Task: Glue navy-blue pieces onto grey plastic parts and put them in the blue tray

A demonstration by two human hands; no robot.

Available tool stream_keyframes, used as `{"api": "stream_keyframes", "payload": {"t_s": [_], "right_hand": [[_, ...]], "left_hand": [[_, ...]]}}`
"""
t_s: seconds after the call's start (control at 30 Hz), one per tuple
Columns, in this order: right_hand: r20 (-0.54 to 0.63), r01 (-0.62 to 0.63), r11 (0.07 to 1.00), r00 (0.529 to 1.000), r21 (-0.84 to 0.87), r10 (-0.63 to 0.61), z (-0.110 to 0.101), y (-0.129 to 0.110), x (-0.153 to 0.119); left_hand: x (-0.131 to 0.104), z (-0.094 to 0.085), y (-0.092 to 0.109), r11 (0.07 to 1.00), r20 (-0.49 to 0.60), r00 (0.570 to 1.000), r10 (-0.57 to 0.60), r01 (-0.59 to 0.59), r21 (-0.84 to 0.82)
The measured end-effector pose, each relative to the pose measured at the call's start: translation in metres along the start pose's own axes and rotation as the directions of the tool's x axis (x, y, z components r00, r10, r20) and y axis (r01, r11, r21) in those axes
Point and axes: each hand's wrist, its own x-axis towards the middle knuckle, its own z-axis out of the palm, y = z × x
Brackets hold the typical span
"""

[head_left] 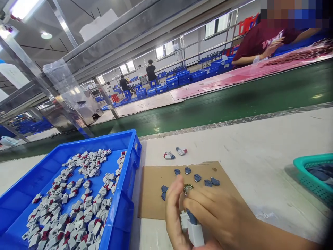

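Close to the camera, my left hand (174,215) and my right hand (218,211) come together over the lower edge of a cardboard sheet (153,194). Between them is a small white plastic part (195,234) with a dark blue piece (191,217) at its upper end. My left fingers curl round the white part's side, while my right fingers bend over the blue piece. A round, toothed metal-looking thing (187,188) shows by my right fingertips; whether it is held is unclear. Several loose dark blue pieces (197,177) lie on the cardboard.
Left stands a blue crate (134,166) with many white-and-red parts (91,205). Two assembled parts (181,151) lie beyond the cardboard. A green basket (309,180) holds dark pieces at right. Past the table runs a green belt (208,118); a co-worker (260,45) sits across it.
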Motion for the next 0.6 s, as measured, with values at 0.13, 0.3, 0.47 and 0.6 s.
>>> {"api": "stream_keyframes", "payload": {"t_s": [0.13, 0.3, 0.47, 0.6], "right_hand": [[-0.086, 0.001, 0.997, 0.996, -0.073, -0.007, -0.0041, -0.0057, 0.0002], [-0.071, 0.0, 0.997, 0.997, -0.076, -0.006, -0.0056, -0.008, -0.0003], [-0.046, 0.034, 0.996, 0.998, -0.088, -0.038, -0.0012, -0.0049, -0.0048], [-0.027, 0.045, 0.996, 0.998, -0.081, -0.048, -0.0005, 0.0007, -0.0056]], "left_hand": [[-0.0055, 0.0126, -0.0034, 0.992, 0.061, 0.992, 0.113, -0.109, -0.058], [-0.0071, 0.0144, -0.0071, 0.978, 0.04, 0.978, 0.207, -0.206, -0.023], [-0.0047, 0.0131, -0.0089, 0.987, 0.017, 0.987, 0.158, -0.157, -0.043], [-0.0005, 0.0106, -0.0082, 0.992, 0.059, 0.991, 0.123, -0.121, -0.027]]}}
